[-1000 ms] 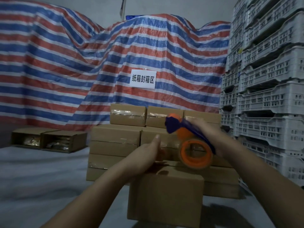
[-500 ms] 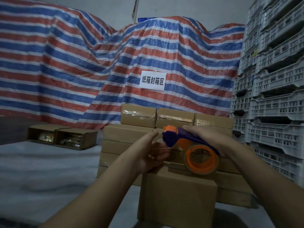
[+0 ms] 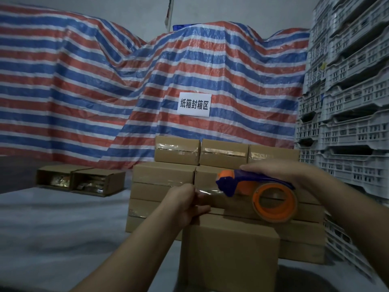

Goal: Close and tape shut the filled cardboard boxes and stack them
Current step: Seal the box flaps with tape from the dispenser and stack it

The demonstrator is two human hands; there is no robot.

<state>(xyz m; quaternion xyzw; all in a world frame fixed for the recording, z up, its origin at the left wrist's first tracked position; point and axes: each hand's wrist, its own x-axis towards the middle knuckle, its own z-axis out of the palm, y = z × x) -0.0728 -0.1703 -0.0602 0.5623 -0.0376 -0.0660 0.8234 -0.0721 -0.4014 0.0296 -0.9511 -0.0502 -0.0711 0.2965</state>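
Note:
A closed brown cardboard box point(image 3: 229, 251) stands in front of me on the grey floor. Above its far top edge my right hand point(image 3: 282, 171) grips a blue and orange tape dispenser point(image 3: 259, 190) with an orange roll. My left hand point(image 3: 187, 201) pinches the clear tape end point(image 3: 208, 191) pulled out from the dispenser's nose, just over the box's top left. Behind stands a stack of taped cardboard boxes point(image 3: 164, 178), three layers high.
Two open filled boxes point(image 3: 80, 181) lie on their sides at the back left. White plastic crates point(image 3: 347, 123) tower along the right. A striped tarpaulin point(image 3: 105, 91) with a white sign point(image 3: 194, 104) covers the back.
The dispenser has tipped flatter and lower. My left hand went from lying on the box top to pinching the tape end, and a short strip is now drawn out between the hands.

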